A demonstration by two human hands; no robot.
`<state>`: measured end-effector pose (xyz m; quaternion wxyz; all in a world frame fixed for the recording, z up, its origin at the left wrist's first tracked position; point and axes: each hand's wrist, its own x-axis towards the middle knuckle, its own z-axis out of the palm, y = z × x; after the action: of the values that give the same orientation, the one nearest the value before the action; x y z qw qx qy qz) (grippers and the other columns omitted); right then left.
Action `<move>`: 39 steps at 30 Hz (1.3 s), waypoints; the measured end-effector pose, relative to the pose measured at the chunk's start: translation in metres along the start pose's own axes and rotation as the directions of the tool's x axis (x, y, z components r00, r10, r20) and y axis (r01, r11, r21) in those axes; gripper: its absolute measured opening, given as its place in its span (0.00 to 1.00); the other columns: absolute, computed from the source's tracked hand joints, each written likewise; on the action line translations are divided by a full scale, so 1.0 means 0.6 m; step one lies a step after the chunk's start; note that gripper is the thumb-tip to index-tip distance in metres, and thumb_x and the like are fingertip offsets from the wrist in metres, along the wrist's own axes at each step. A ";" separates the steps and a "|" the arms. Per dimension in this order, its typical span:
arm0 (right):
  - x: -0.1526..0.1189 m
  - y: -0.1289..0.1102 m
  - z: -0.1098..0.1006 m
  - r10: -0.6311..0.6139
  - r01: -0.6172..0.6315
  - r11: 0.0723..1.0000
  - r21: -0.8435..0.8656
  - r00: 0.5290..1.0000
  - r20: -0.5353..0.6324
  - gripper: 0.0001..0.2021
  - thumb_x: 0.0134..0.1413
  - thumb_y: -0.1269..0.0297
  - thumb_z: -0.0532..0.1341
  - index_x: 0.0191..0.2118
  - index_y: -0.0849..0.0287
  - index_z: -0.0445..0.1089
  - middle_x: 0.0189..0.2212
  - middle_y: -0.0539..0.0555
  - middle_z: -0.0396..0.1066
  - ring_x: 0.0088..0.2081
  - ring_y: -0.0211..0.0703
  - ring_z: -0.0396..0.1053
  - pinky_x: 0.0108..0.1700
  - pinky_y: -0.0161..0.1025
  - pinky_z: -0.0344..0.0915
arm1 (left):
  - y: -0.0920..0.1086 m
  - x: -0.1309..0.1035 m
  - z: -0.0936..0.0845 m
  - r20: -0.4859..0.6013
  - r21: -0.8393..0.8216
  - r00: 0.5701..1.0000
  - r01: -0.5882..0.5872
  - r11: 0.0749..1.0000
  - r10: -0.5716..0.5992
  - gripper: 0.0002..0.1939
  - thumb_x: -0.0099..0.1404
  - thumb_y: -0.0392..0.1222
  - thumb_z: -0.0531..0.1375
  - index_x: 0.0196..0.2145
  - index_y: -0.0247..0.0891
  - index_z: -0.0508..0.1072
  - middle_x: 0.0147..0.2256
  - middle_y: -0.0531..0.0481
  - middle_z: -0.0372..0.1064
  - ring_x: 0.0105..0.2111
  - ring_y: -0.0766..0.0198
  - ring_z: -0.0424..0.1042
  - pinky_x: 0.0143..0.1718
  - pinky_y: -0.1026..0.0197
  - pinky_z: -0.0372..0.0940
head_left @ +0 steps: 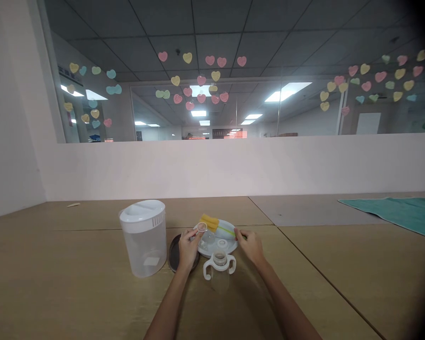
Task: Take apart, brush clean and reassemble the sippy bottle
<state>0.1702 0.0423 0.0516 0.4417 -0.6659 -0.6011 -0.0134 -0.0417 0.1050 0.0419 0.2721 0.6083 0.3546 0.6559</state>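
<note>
A small round clear-white piece [201,227] is pinched in my left hand [189,246], above the left part of a white plate [228,249]. My right hand [250,244] grips the green handle of a sponge brush [226,230]. The brush's yellow sponge head [209,222] points left, close behind the round piece; I cannot tell whether they touch. On the plate lie a small white ring-shaped part [222,243] and a clear part [208,237]. Nearer to me, between my forearms, stands a clear bottle with white side handles [220,270], its top uncovered.
A clear pitcher with a white lid [144,238] stands left of my left hand. A dark round dish [174,252] lies partly behind that hand. A green cloth [400,212] is spread at the far right of the wooden table [74,274]. Beyond is a wall with a window.
</note>
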 end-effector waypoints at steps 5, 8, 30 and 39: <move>-0.001 -0.002 0.003 -0.017 0.017 0.999 -0.050 1.000 0.000 0.27 0.59 0.51 0.45 0.23 0.58 0.74 0.23 0.53 0.74 0.27 0.38 0.69 0.27 0.32 0.52 | -0.005 0.002 0.002 0.007 -0.029 0.999 0.031 0.999 -0.031 0.15 0.48 0.50 0.65 0.30 0.38 0.79 0.29 0.49 0.71 0.32 0.63 0.67 0.35 0.64 0.61; -0.004 -0.005 0.010 -0.060 0.064 0.993 -0.097 0.997 0.041 0.24 0.58 0.53 0.48 0.21 0.58 0.74 0.22 0.53 0.74 0.24 0.37 0.68 0.25 0.33 0.48 | -0.004 0.002 0.002 0.003 -0.050 0.998 0.062 0.997 -0.062 0.16 0.47 0.50 0.66 0.30 0.37 0.79 0.28 0.48 0.72 0.31 0.63 0.68 0.34 0.63 0.62; -0.007 0.002 0.006 0.068 -0.097 0.953 -0.286 0.992 -0.110 0.23 0.61 0.55 0.45 0.32 0.57 0.76 0.27 0.58 0.76 0.27 0.40 0.70 0.25 0.34 0.45 | 0.006 0.020 -0.048 -0.294 0.143 0.952 0.133 0.981 -0.086 0.23 0.57 0.60 0.54 0.38 0.37 0.66 0.33 0.49 0.69 0.20 0.68 0.67 0.22 0.64 0.62; -0.003 0.017 0.020 0.091 -0.129 0.927 -0.352 0.989 -0.120 0.20 0.60 0.53 0.48 0.34 0.58 0.74 0.28 0.58 0.76 0.27 0.41 0.72 0.24 0.33 0.47 | -0.022 0.001 -0.059 -0.075 0.673 0.995 0.098 0.733 -0.064 0.04 0.52 0.37 0.57 0.21 0.38 0.68 0.27 0.46 0.69 0.30 0.58 0.69 0.33 0.60 0.59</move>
<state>0.1720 0.0493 0.0376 0.3430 -0.7664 -0.5269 -0.1319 -0.0777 0.1088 0.0315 0.0530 0.6341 0.6007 0.4840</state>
